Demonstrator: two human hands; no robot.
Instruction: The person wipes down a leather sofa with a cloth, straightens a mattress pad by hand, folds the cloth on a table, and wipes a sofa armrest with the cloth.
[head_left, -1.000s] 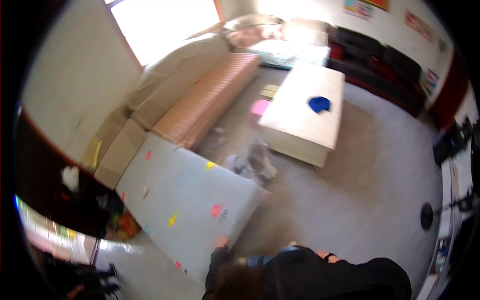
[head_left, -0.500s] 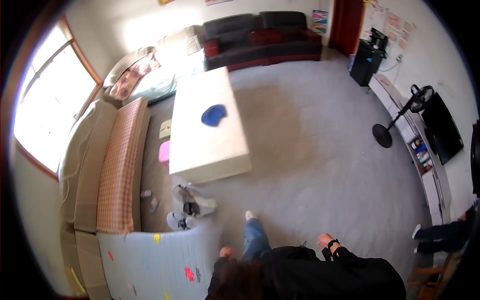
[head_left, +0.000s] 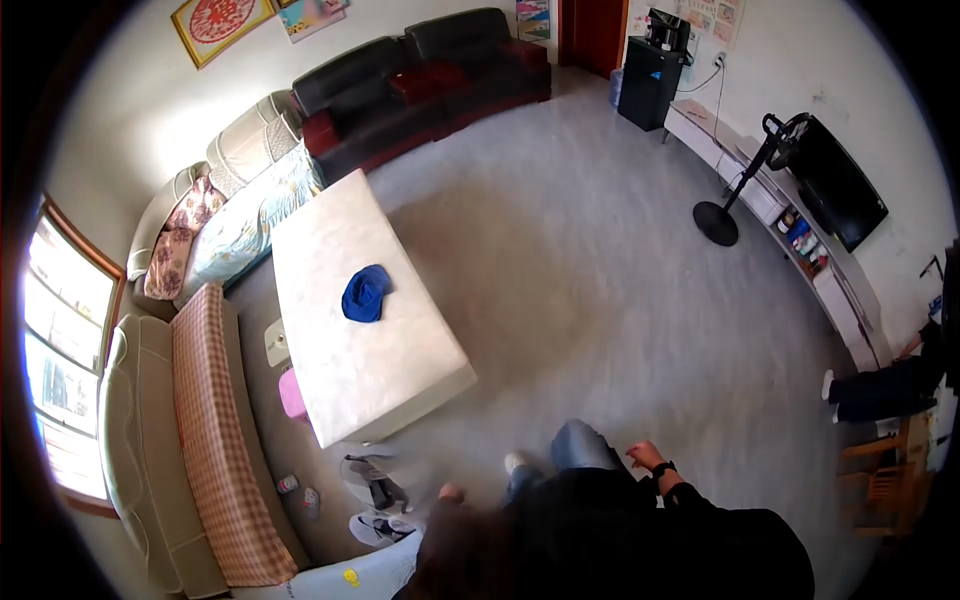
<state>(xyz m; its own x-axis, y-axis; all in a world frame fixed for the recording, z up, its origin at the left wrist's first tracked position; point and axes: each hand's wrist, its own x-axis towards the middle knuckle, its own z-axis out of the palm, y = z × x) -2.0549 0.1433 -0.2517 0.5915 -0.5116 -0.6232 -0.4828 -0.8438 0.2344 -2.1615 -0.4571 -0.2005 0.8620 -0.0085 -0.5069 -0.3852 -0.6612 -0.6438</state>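
Grey floor [head_left: 660, 330]: step clear of the clutter [head_left: 384, 494] near the left hand [head_left: 452, 493], its grip indeterminable; right hand [head_left: 646, 455] unloaded, fingers loosely bent.

We log | cap [head_left: 367, 293]: matt cloth | desk [head_left: 390, 392]: smooth, faint sheen | pale pad [head_left: 385, 570]: smooth, matt | floor [head_left: 620, 300]: smooth, softly glossy | sofa [head_left: 370, 130]: leather-look, low gloss | armrest [head_left: 320, 131]: glossy, wood-look | seat cover [head_left: 215, 430]: matt cloth | blanket [head_left: 255, 225]: creased cloth | screen [head_left: 848, 190]: glossy, smooth | chair [head_left: 885, 487]: wood

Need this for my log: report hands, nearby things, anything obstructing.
Right hand appears empty; left hand mostly hidden, grip unclear. Blue cloth item on white table. Possible obstruction: floor clutter near left hand.
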